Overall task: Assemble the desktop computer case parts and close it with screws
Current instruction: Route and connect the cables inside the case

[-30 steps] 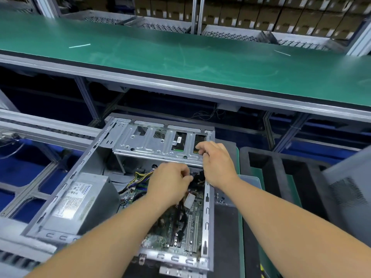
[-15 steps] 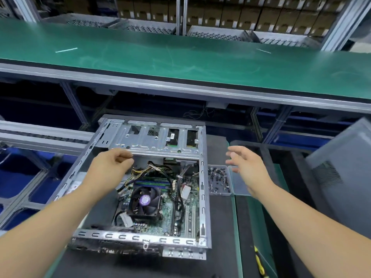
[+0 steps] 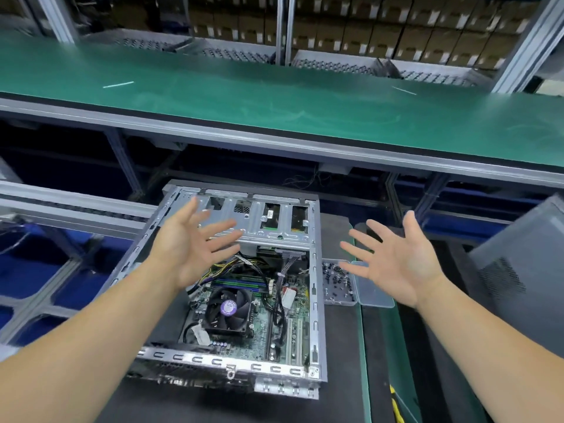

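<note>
Here the computer case [image 3: 244,282] is laid open-side up on the black mat [image 3: 345,361], its motherboard exposed. The left hand [image 3: 186,248] and right hand [image 3: 399,264] are spread wide, holding nothing; the screw tray [image 3: 338,282] is kept just beside the case's right edge, presumably for reach.
</note>
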